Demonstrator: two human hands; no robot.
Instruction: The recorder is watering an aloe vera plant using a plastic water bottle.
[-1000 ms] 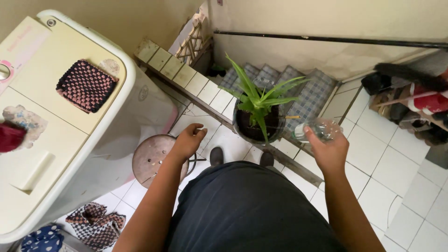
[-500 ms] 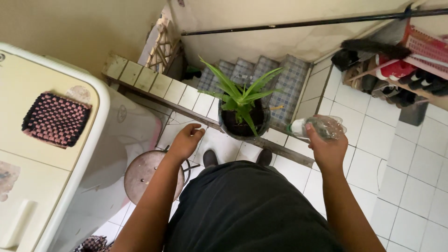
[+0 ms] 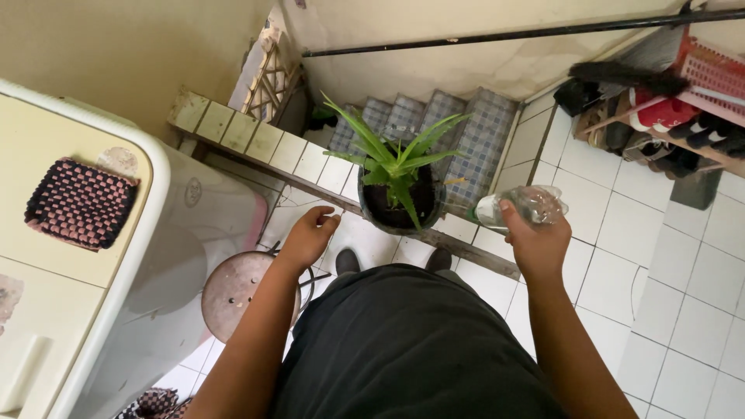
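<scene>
Right hand: our right hand (image 3: 538,242) is clamped on a clear plastic bottle (image 3: 518,208), tipped sideways just beside the potted plant (image 3: 398,180).
Left hand: our left hand (image 3: 310,237), fingers loosely curled together, hangs above the round stool (image 3: 237,291).
Plant: it stands on the tiled ledge (image 3: 264,147).

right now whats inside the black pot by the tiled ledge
Inside the black pot sits a green spiky-leaved plant in dark soil. The leaves cover part of the soil, and nothing below its surface shows.
</scene>
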